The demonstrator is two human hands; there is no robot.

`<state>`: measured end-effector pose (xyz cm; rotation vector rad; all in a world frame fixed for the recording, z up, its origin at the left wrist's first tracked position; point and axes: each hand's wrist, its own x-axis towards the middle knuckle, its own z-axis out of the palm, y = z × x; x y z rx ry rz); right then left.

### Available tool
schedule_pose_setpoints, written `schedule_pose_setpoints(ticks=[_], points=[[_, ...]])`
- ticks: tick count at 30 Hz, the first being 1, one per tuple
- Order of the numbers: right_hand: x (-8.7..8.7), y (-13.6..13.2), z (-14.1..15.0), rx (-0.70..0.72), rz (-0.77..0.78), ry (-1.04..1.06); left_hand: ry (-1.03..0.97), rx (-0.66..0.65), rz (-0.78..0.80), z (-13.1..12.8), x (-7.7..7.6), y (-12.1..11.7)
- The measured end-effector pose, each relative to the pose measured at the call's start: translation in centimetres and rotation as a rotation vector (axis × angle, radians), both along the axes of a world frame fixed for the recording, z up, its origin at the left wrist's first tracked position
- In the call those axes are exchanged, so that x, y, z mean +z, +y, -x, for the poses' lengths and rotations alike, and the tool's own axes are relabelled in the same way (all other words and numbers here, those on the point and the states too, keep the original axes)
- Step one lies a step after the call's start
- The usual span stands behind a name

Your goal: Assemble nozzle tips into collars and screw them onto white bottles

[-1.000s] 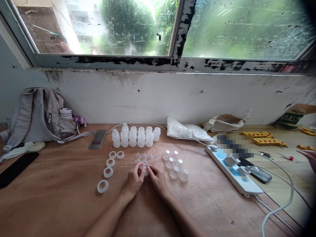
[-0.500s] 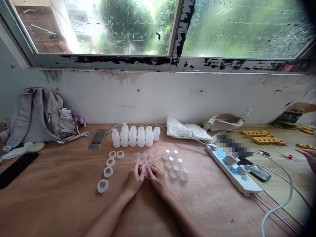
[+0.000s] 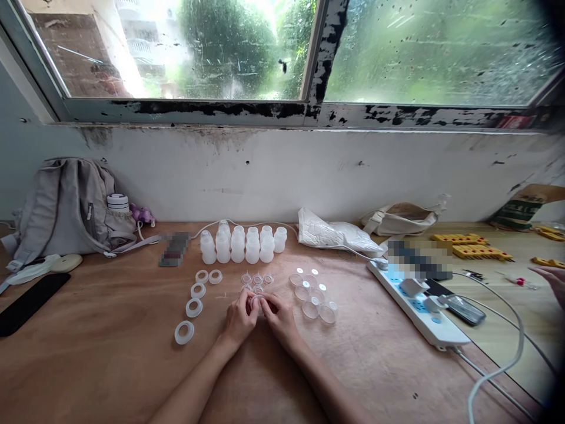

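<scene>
Both my hands meet at the middle of the table, closed around a small translucent bottle ring (image 3: 255, 300) that the fingers largely hide. My left hand (image 3: 241, 317) pinches it from the left; my right hand (image 3: 279, 318) has its thumb and fingertips on the right side. Just beyond the fingertips lie several clear bottle nipples (image 3: 258, 278), flat side down. To the left, several loose white rings (image 3: 193, 308) form a curved row. Several clear round caps (image 3: 310, 310) lie right of my right hand. White translucent bottles (image 3: 237, 244) stand grouped behind.
A white power strip (image 3: 417, 303) with cables and plugs runs along the right. At the back are a plastic packet (image 3: 326, 231) and a beige pouch (image 3: 399, 219). On the left sit a grey backpack (image 3: 73, 206) and a black flat case (image 3: 33, 303). Another person's hand (image 3: 551, 282) shows at far right.
My fingers have shifted slightly around the ring, which now looks tilted and more covered. The left hand has moved a little left. The other parts lie as before.
</scene>
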<state>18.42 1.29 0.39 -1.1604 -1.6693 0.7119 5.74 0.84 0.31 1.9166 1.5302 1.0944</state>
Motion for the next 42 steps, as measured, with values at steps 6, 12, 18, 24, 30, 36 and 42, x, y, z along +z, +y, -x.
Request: schedule_pose_setpoints(ticks=[6, 12, 18, 24, 30, 36, 42], points=[[-0.2, 0.0, 0.1, -0.006, 0.005, -0.03, 0.027, 0.005, -0.021, 0.0, 0.0, -0.1], [0.1, 0.0, 0.1, 0.007, 0.015, -0.014, 0.042, 0.021, -0.041, -0.1, 0.0, -0.1], [-0.6, 0.3, 0.3, 0.042, 0.134, 0.111, -0.028, 0.005, -0.055, -0.2, -0.2, 0.1], [-0.9, 0.1, 0.7, -0.001, 0.098, 0.103, -0.01, 0.029, -0.063, -0.4, -0.2, -0.1], [-0.8, 0.2, 0.5, 0.0, 0.07, 0.078, 0.012, 0.043, -0.068, -0.4, -0.4, 0.0], [-1.0, 0.6, 0.4, 0.068, 0.091, 0.118, -0.011, 0.038, -0.09, -0.1, -0.3, 0.1], [-1.2, 0.4, 0.5, 0.113, 0.106, 0.19, 0.011, 0.03, -0.145, 0.1, -0.2, 0.1]])
